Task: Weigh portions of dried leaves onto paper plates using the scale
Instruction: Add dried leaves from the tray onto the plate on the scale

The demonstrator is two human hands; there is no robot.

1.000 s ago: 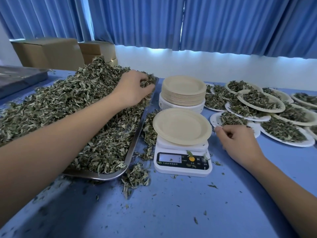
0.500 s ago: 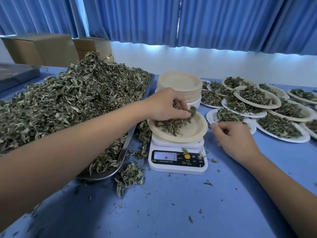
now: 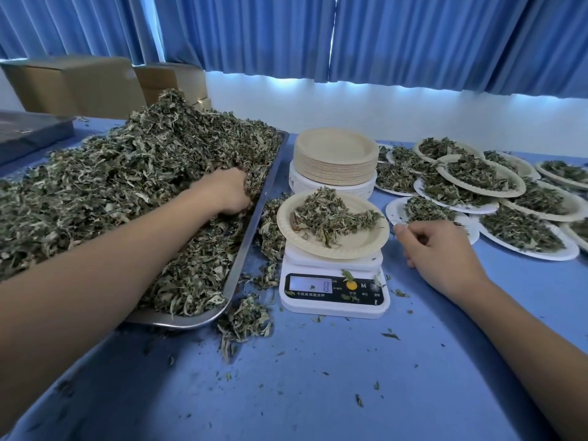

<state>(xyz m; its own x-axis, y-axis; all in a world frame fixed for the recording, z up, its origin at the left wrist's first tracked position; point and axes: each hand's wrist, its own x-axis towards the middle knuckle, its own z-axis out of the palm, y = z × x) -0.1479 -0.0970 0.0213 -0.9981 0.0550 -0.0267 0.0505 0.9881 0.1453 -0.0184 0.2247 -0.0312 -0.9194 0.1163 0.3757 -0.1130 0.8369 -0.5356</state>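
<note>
I have a single view, from a wide-angle camera worn on the head. It faces forward and tilts down across the blue desk [image 3: 318, 393] at close range. The scale [image 3: 334, 294] sits near the centre of the frame, and blue curtains [image 3: 318, 36] fill the top.

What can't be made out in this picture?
Head view only:
- Left hand: fingers buried in the leaf pile, so any grip is hidden.
- Right hand: fingertips curl underneath, so anything pinched is unseen.
- Scale display: digits too faint to read surely.
- Filled plates far right: cut off by the frame edge.
</note>
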